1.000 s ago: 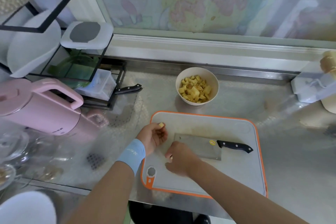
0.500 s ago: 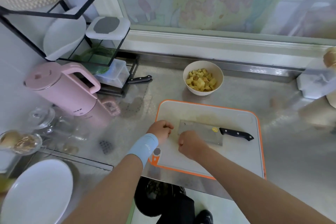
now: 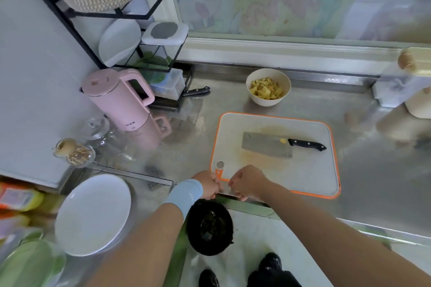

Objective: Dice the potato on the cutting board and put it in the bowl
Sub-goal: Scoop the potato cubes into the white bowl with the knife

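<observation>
Steel bench (image 3: 377, 170) holds the cutting board (image 3: 303, 175), cleaver (image 3: 267, 147) flat on it; diced potato (image 3: 265, 89) sits in the bowl (image 3: 268, 102) at 12 o'clock. Left hand (image 3: 208, 184) and right hand (image 3: 247, 182), grips clenched, on what I cannot tell, hang over the bin (image 3: 210, 228): good dice could drop in.

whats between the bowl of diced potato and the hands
In the head view, the cutting board, with the cleaver lying flat on it, fills most of that stretch; a bare strip of steel counter separates the board from the bowl.
</observation>
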The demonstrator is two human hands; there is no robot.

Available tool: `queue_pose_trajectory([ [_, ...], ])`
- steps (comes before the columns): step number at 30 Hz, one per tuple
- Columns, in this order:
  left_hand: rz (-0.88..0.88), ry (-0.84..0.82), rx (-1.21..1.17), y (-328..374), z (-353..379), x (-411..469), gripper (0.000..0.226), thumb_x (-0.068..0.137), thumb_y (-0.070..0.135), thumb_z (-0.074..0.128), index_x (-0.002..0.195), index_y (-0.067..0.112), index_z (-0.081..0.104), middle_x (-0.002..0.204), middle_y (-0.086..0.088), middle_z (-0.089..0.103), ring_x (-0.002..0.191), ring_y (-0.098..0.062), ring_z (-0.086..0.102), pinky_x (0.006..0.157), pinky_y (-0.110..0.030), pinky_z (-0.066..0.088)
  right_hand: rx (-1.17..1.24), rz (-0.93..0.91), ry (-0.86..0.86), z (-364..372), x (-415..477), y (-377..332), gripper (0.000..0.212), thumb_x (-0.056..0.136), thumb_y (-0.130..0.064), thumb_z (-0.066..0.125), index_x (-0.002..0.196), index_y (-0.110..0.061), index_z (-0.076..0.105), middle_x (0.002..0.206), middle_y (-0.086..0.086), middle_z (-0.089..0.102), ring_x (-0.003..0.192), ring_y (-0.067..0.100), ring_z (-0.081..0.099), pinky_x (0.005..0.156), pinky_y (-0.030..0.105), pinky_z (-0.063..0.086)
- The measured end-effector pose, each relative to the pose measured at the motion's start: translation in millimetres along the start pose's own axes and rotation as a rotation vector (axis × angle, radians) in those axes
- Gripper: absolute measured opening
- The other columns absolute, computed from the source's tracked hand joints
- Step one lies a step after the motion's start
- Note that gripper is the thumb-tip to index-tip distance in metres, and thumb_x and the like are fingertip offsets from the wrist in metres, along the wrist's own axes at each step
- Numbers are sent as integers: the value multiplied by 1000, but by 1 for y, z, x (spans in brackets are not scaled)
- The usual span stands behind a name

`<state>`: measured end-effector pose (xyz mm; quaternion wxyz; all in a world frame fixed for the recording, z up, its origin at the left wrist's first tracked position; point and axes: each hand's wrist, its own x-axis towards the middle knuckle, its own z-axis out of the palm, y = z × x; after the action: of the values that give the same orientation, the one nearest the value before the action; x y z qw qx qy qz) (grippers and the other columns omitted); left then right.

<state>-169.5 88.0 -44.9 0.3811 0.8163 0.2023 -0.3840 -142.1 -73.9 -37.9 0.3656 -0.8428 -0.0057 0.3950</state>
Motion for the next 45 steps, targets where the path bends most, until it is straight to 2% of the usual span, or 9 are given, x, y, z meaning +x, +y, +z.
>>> queue_pose_trajectory([
  [4, 41, -17, 240, -45, 8, -10, 31, 93, 6, 46, 117, 10, 65, 112, -8, 67, 92, -22, 65, 83, -28, 52, -132, 21, -10, 50, -12, 1, 20, 85, -3, 54, 94, -10, 71, 82, 6, 71, 61, 18, 67, 56, 27, 58],
  [9, 94, -91, 342, -94, 13, -13, 52, 94, 10, 42, 146, 19, 37, 151, -1, 36, 135, -20, 38, 111, -31, 32, -326, -25, 42, 101, -21, 1, 38, 93, -10, 47, 125, -17, 66, 130, -2, 62, 114, 19, 61, 96, 27, 49],
  [18, 194, 14, 187, -110, -4, -20, 41, 95, 14, 43, 134, 17, 53, 137, 1, 52, 125, -20, 49, 107, -33, 37, -214, -61, 174, 105, -26, -5, 28, 95, -12, 52, 110, -15, 75, 114, 0, 71, 106, 17, 65, 88, 23, 48],
  [22, 290, 96, 220, -69, -15, -27, 18, 96, 23, 42, 91, 21, 59, 122, -3, 62, 107, -24, 59, 93, -37, 47, -117, -46, 271, 73, -36, -10, 25, 91, -8, 56, 102, -16, 77, 103, 1, 73, 84, 15, 64, 66, 17, 45],
  [26, 374, 134, 205, -7, -17, -26, 31, 97, 21, 40, 124, 23, 56, 128, -1, 57, 108, -21, 56, 96, -36, 45, -99, -55, 365, 18, -39, -7, 28, 92, -10, 52, 106, -20, 75, 112, -1, 71, 96, 16, 66, 86, 23, 51],
  [31, 393, 158, 184, 58, -4, 5, 40, 93, 21, 40, 130, 29, 53, 127, 9, 55, 104, -18, 59, 82, -24, 46, -212, -30, 475, -61, -22, 22, 34, 94, -12, 46, 112, -26, 71, 121, -7, 67, 109, 19, 62, 94, 24, 46],
  [34, 426, 195, 324, 93, 3, 34, 48, 92, 19, 41, 139, 25, 45, 144, 1, 44, 127, -21, 46, 99, -27, 39, -267, 15, 454, -103, -6, 54, 37, 94, -11, 47, 121, -28, 65, 126, -6, 64, 112, 17, 60, 97, 25, 45],
  [40, 420, 260, 531, 143, 15, 87, 31, 92, 25, 39, 120, 20, 51, 128, -4, 46, 125, -30, 39, 99, -42, 40, -457, 59, 413, -160, 28, 103, 59, 87, -7, 48, 139, -34, 49, 135, -1, 47, 124, 27, 42, 98, 39, 44],
  [45, 308, 177, 695, 146, 15, 115, 60, 92, 32, 43, 149, 26, 24, 158, 3, 11, 143, -23, 9, 111, -38, 26, -361, 6, 363, -170, 55, 116, 66, 81, 5, 44, 138, -25, 55, 128, 9, 47, 121, 31, 39, 101, 35, 41],
])
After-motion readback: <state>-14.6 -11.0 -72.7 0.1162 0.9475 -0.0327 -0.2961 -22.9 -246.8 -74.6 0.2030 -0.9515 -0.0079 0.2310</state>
